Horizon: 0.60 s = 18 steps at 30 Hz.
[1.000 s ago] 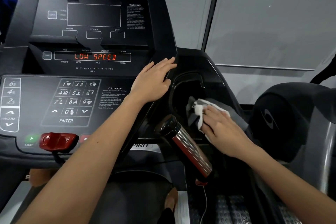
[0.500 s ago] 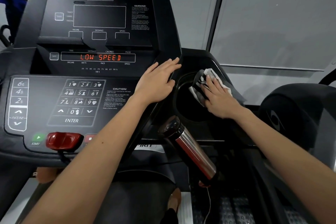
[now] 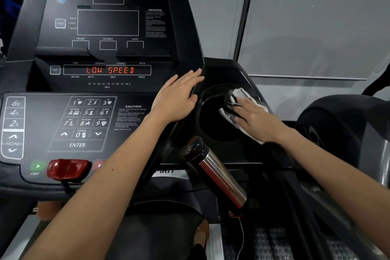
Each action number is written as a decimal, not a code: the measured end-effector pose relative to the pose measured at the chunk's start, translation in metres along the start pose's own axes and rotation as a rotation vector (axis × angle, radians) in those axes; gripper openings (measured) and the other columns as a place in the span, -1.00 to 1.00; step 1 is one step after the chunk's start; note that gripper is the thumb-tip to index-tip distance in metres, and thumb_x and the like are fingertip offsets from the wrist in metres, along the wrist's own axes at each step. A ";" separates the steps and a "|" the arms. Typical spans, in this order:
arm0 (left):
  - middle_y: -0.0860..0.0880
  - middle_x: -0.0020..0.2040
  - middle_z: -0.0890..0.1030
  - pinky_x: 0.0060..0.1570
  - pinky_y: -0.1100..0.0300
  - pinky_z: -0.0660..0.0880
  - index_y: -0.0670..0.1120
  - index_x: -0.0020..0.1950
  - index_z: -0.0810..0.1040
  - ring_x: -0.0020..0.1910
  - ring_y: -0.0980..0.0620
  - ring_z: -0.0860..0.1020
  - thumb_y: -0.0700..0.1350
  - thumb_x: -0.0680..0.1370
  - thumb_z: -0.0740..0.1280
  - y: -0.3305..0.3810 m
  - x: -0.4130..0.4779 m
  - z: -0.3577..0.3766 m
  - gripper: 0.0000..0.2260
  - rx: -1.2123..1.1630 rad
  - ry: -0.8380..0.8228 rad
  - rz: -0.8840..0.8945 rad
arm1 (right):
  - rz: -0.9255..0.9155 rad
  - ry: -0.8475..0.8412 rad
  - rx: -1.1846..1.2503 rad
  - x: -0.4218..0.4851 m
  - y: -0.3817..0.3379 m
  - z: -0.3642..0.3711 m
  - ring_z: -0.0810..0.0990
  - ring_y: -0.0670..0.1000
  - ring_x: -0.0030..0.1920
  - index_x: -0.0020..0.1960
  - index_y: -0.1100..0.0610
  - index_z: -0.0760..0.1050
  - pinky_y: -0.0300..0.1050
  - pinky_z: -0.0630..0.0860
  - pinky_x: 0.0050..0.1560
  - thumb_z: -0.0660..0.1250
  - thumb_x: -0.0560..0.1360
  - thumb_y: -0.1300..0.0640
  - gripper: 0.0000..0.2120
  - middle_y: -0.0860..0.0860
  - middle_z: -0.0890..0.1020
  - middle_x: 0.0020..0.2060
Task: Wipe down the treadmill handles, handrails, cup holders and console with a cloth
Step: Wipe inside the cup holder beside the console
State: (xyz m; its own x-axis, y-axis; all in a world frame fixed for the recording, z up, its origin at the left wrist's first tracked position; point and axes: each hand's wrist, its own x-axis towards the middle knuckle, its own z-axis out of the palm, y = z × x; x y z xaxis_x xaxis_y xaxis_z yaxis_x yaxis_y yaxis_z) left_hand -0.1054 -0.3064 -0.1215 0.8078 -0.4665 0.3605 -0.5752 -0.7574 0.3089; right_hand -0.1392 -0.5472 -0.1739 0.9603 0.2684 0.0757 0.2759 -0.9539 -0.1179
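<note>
Since a second earlier the right hand [image 3: 256, 121] had carried the cloth [image 3: 242, 95] from the near side of the cup holder [image 3: 207, 94] up to its far right rim; over the last half second it barely shifted. Left hand [image 3: 177, 99] unchanged in place. Right hand lay with fingers straight, palm down, pressing the white cloth flat against the rim. The cloth was bunched under the fingertips, part of it drooping over the inner wall of the holder and a corner trailing out by the wrist. Left hand was also flat and holding nothing, fingers extended, resting on the right edge of the console [image 3: 105, 23] just beside the holder, apparently as a brace. Judged progress: the right-side cup holder was the step in hand, rim partly worked round, with the left arc of the rim and the deep well likely still to do. No sign either way showed on the console face, the keypad [image 3: 84, 120] or the chrome-sleeved handle [image 3: 219, 175] that would tell whether they had been wiped; no streaks or damp patches were visible. Handrails lay mostly out of view. Display [image 3: 109, 70] read LOW SPEED; a red safety key [image 3: 67, 169] sat below the keypad. Container: the holder's well read as plain black, too dark to tell what, if anything, lay in it apart from the cloth's hanging edge.
</note>
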 end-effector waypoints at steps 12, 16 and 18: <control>0.13 0.52 0.13 0.46 0.20 -0.11 0.01 0.47 0.22 0.49 0.21 0.05 -0.20 0.56 0.17 -0.001 0.001 -0.001 -0.53 -0.006 0.005 0.000 | -0.063 0.017 -0.059 -0.047 -0.031 0.001 0.21 0.06 0.46 0.23 0.07 0.50 -0.04 0.14 0.44 -0.06 0.58 -0.09 -0.53 -0.01 0.44 0.34; 0.14 0.52 0.12 0.47 0.19 -0.11 0.02 0.47 0.23 0.49 0.22 0.04 -0.20 0.56 0.17 -0.001 0.000 0.001 -0.53 -0.005 0.007 -0.008 | -0.054 -0.005 0.015 -0.052 -0.066 -0.002 0.46 -0.01 0.23 0.11 0.09 0.52 -0.14 0.29 0.23 0.04 0.61 0.05 -0.70 -0.03 0.59 0.10; 0.15 0.52 0.12 0.46 0.20 -0.11 0.02 0.47 0.23 0.49 0.23 0.04 -0.20 0.56 0.17 0.000 0.000 0.001 -0.52 -0.004 0.005 -0.009 | -0.050 -0.020 0.079 -0.044 -0.083 -0.004 0.53 0.02 0.12 0.11 0.11 0.49 -0.12 0.35 0.11 0.04 0.62 0.06 -0.72 0.01 0.59 0.05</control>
State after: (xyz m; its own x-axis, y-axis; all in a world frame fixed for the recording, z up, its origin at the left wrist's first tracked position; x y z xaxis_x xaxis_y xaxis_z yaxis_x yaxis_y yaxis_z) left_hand -0.1048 -0.3069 -0.1221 0.8125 -0.4569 0.3620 -0.5682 -0.7598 0.3162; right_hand -0.2044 -0.4802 -0.1637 0.9457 0.3187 0.0639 0.3251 -0.9260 -0.1918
